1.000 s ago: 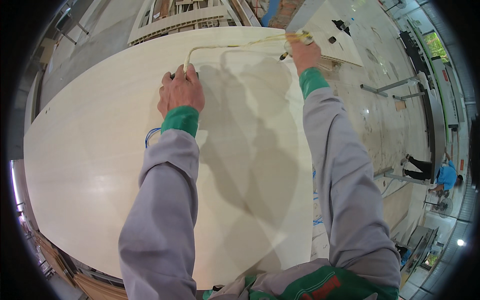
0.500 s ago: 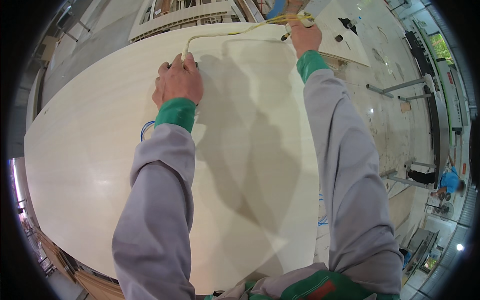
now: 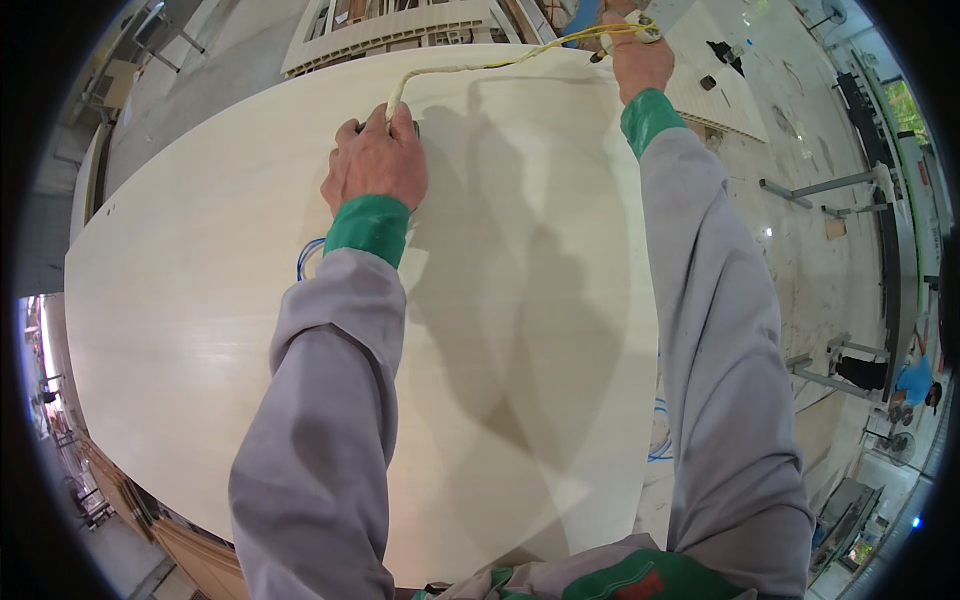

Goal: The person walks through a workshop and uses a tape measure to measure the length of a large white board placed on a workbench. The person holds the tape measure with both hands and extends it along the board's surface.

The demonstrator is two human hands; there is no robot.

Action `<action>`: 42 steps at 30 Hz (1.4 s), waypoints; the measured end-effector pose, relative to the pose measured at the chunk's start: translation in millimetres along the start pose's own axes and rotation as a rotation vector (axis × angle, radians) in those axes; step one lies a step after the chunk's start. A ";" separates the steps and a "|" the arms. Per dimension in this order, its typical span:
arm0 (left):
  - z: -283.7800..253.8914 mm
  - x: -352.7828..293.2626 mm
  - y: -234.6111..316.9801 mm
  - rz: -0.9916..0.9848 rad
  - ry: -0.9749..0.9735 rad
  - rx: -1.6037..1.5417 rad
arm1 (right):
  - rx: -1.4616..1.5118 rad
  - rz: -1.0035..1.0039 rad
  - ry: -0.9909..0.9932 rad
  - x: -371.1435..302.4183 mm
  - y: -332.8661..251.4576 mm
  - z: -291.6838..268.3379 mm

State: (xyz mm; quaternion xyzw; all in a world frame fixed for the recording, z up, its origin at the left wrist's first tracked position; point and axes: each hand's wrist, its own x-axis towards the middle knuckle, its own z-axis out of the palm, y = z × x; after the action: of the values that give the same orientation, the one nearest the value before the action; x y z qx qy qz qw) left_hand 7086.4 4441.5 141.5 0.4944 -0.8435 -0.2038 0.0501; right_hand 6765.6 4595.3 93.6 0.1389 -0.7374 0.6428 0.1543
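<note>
A large pale panel (image 3: 540, 330) with a smooth face lies under both my arms. My left hand (image 3: 377, 165) rests on its far part, fingers curled over a dark object that they mostly hide. A whitish-yellow cord (image 3: 470, 67) comes out past those fingers and runs along the far edge to the right. My right hand (image 3: 642, 68) reaches over the far right corner, closed at the cord's other end, where a small white piece (image 3: 645, 22) shows beyond the fingers. Beside my left wrist a blue cable loop (image 3: 307, 257) sticks out.
Slatted boards and panels (image 3: 400, 35) lie beyond the far edge. Another pale board (image 3: 715, 80) is at the far right, dark bits on it. Metal trestle legs (image 3: 815, 188) stand to the right. Blue tubing (image 3: 660, 435) hangs by the right edge. A person in blue (image 3: 912, 380) is far right.
The whole view has shifted, so the panel and both hands appear slightly farther right. Against the panel, my hands stay nearly where they were, with the same holds.
</note>
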 end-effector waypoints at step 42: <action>-192.8 -399.6 -508.8 1.043 -0.338 0.102 | -0.030 0.424 0.316 -732.3 -372.8 -391.3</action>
State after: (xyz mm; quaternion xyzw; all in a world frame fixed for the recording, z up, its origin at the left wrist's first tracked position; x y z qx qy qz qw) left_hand 7757.8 4508.4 164.0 -0.0267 -0.9818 -0.1873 -0.0157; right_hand 7604.3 4937.4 182.9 -0.1234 -0.7262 0.6634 0.1315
